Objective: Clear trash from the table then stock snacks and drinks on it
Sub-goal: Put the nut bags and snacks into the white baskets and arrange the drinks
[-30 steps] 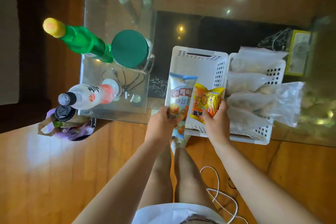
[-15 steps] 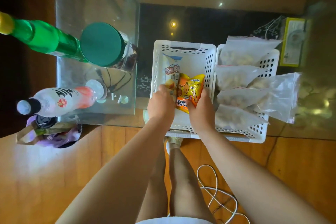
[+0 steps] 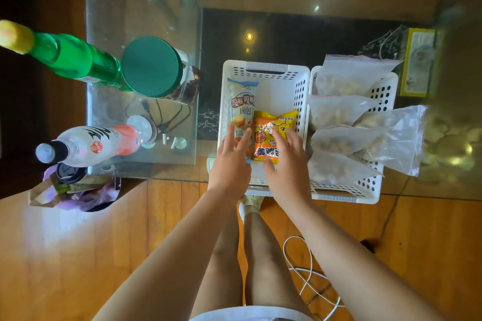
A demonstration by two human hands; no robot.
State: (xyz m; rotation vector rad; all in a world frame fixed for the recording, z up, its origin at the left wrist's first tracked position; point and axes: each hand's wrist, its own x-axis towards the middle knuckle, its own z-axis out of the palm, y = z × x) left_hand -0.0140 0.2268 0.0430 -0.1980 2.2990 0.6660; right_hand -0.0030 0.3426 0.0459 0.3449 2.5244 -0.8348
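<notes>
Two snack packets lie in the left white basket (image 3: pixel 263 68) on the glass table: a blue-and-white bread packet (image 3: pixel 243 104) at its left wall and an orange-yellow packet (image 3: pixel 273 130) beside it. My left hand (image 3: pixel 230 164) hovers over the bread packet's near end, fingers spread, holding nothing. My right hand (image 3: pixel 288 164) rests with spread fingers on the orange packet's near right edge without gripping it. The right white basket (image 3: pixel 383 86) holds several clear bags of snacks (image 3: pixel 347 112).
A green bottle (image 3: pixel 67 56), a green-lidded jar (image 3: pixel 154 68) and a white-and-pink drink bottle (image 3: pixel 96 142) stand on the table's left part. A bin with trash (image 3: pixel 75 187) sits on the floor at the left. A yellow box (image 3: pixel 417 60) lies far right. A white cable (image 3: pixel 310 279) trails by my legs.
Both hands lowered the two packets into the left basket and let them go; fingers have opened and the hands are pulling back towards me.
</notes>
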